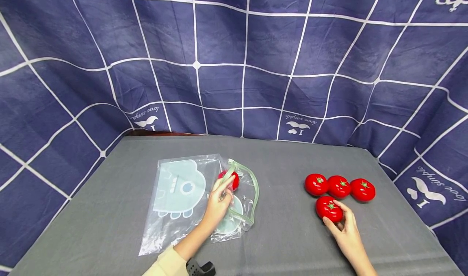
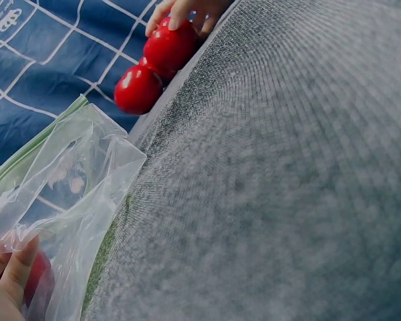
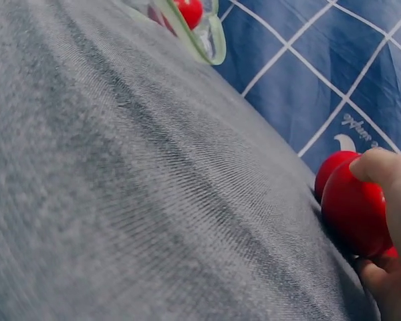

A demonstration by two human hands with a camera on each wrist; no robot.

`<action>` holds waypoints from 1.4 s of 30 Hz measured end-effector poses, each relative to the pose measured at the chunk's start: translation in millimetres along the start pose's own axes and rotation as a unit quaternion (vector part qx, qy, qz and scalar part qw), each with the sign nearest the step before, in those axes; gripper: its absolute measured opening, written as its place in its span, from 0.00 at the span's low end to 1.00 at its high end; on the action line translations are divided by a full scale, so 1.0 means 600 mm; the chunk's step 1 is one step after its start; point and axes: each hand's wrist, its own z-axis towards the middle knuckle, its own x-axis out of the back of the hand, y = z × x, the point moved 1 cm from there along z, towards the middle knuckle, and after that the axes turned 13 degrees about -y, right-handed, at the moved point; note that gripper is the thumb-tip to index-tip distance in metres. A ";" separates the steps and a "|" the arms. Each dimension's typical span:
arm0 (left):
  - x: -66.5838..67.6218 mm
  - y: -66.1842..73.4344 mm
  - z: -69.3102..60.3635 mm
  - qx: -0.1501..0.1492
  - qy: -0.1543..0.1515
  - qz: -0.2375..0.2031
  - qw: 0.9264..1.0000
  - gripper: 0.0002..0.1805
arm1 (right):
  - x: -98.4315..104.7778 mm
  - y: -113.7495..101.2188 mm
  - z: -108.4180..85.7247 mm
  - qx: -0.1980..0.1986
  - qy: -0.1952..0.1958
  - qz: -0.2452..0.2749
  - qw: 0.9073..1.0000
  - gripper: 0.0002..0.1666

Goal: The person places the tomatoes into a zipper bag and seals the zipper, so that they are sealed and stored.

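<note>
A clear zip bag (image 1: 150,231) with a pale blue cartoon print and a green zip edge lies left of centre in the head view. The left hand (image 1: 218,201) pinches the bag's plastic near its gaping mouth. Just behind those fingers a red tomato (image 1: 235,182) shows inside the bag, partly hidden by the hand and zip strip. To the right, the right hand (image 1: 345,225) grips another tomato (image 1: 329,209), thumb and fingers on opposite sides of it. In the right wrist view this held tomato (image 3: 353,207) appears close to the cloth.
Three more tomatoes (image 1: 339,187) sit in a row just beyond the right hand. Grey cloth (image 1: 281,227) covers the table, and a blue curtain with white lines (image 1: 270,85) hangs along its back. A dark band (image 1: 199,268) is on the left wrist.
</note>
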 end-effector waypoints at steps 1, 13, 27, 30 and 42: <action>0.000 0.000 0.000 -0.001 0.002 0.002 1.000 0.29 | -0.001 0.000 0.001 -0.004 0.004 -0.002 1.000 0.32; 0.002 0.004 -0.001 -0.009 0.007 0.017 1.000 0.28 | 0.008 -0.022 0.002 -0.057 0.022 -0.063 0.996 0.32; 0.001 0.012 -0.003 0.008 0.013 0.034 0.999 0.28 | -0.005 -0.091 -0.012 -0.016 -0.016 0.020 1.000 0.29; 0.001 0.012 -0.003 0.007 0.011 0.033 0.999 0.28 | -0.013 -0.110 -0.011 -0.002 -0.025 0.032 0.999 0.28; 0.003 0.012 -0.001 0.011 0.007 0.024 1.000 0.29 | -0.065 -0.153 0.052 0.031 -0.092 0.050 0.994 0.28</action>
